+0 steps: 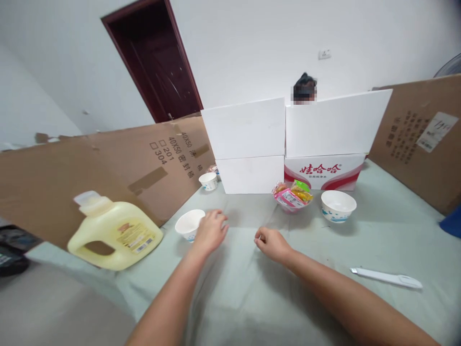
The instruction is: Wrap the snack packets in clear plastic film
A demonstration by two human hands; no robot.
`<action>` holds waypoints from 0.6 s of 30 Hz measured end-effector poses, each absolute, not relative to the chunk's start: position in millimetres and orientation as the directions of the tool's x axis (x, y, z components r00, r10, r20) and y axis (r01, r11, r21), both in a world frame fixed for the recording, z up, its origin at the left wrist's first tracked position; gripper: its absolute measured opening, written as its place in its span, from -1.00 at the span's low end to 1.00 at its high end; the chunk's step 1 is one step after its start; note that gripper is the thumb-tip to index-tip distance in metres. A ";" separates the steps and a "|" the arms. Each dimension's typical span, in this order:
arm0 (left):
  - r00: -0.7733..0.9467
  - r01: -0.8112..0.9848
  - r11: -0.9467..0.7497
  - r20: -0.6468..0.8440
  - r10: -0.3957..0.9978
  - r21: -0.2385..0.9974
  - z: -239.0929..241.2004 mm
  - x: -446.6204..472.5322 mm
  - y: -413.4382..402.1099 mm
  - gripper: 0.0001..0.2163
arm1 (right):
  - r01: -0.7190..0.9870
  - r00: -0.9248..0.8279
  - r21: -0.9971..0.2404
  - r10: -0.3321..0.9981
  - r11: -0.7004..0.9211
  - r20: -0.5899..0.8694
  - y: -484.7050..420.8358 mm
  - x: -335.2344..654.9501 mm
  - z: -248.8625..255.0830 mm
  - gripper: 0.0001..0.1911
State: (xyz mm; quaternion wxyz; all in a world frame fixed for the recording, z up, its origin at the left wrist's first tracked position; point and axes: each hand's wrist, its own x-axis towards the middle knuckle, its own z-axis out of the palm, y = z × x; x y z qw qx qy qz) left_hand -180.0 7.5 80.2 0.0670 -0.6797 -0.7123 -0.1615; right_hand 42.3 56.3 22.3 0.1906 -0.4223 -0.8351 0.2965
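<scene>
My left hand (212, 231) is held over the table beside a white paper bowl (189, 225) with a blue pattern, covering its right edge. Its fingers are apart and hold nothing; whether it touches the bowl I cannot tell. My right hand (272, 243) is a little to the right, its fingers curled in, with nothing showing in them. Beyond it sits a clear bowl of wrapped snacks (291, 197) in pink, green and yellow packets. To the right of that stands a larger white paper bowl (338, 205) with blue markings.
A pale yellow jug (118, 235) leans at the left by a brown cardboard panel (144, 163). White boxes (248, 173) form a barrier at the back, with a person's head (304, 89) behind. A small paper cup (208, 181) stands back left. A white utility knife (387, 278) lies right.
</scene>
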 end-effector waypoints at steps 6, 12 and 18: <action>0.022 0.982 -0.085 0.343 0.939 0.168 69.0 -210.5 13.7 -0.64 | 0.558 -0.632 -0.605 0.763 0.568 0.135 58.6 30.8 -9.0 -0.83; 0.178 0.823 -0.289 0.262 0.949 0.489 48.9 -119.9 107.1 -0.24 | 0.551 -0.692 -0.545 0.711 0.632 0.126 56.0 28.1 -9.7 -0.79; 0.270 0.735 -0.352 0.226 0.936 0.580 46.2 -71.5 184.8 -0.19 | 0.601 -0.755 -0.268 0.645 0.752 0.119 65.7 87.1 19.1 -0.71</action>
